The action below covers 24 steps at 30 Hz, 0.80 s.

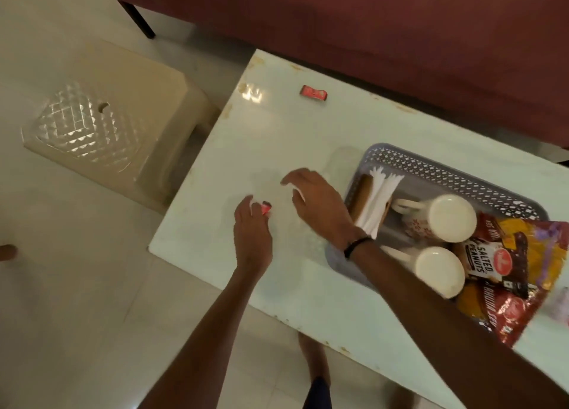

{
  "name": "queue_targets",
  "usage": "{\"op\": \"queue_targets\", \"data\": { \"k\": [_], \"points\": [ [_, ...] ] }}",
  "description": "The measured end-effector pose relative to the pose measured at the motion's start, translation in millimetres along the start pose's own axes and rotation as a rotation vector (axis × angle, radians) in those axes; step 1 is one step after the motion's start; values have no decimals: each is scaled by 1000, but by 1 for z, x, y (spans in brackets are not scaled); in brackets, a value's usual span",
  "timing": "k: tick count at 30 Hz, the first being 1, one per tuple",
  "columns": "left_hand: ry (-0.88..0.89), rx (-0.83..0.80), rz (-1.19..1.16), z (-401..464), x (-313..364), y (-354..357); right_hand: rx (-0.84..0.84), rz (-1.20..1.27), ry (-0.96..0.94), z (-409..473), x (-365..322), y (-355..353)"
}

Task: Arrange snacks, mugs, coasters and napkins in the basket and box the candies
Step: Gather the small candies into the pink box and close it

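Note:
My left hand (253,230) pinches a small red-wrapped candy (266,208) at its fingertips, just above the white table (277,131). My right hand (314,202) hovers beside it with curled fingers. A small white bit shows under them, blurred, and I cannot tell whether it is held. A second red candy (313,92) lies alone near the table's far edge. The grey perforated basket (431,168) at the right holds white napkins (377,199), brown coasters (363,193), two cream mugs (452,217) (440,270) and snack packets (505,270).
A beige plastic stool (101,125) stands on the tiled floor left of the table. A dark red sofa or bed (400,38) runs behind the table. My feet show below the table's near edge.

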<state>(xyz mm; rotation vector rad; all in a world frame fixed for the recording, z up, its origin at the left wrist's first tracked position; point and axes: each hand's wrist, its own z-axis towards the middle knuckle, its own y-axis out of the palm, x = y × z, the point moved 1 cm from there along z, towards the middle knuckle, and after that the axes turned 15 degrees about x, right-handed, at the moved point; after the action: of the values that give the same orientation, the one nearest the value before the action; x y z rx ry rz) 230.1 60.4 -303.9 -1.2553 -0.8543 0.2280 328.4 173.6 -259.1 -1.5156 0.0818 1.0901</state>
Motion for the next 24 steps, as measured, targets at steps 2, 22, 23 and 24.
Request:
{"op": "queue_targets", "data": {
  "k": [2,22,23,24],
  "points": [
    [64,-157,28,27,7,7,7,-113,-2,38,14,10],
    [91,-605,177,72,15,2,-81,-622,-14,36,24,52],
    [75,-610,157,74,17,-2,-124,-636,-26,20,16,57],
    [51,-604,128,76,18,-6,-154,-622,-46,6,8,60]
  ]
}}
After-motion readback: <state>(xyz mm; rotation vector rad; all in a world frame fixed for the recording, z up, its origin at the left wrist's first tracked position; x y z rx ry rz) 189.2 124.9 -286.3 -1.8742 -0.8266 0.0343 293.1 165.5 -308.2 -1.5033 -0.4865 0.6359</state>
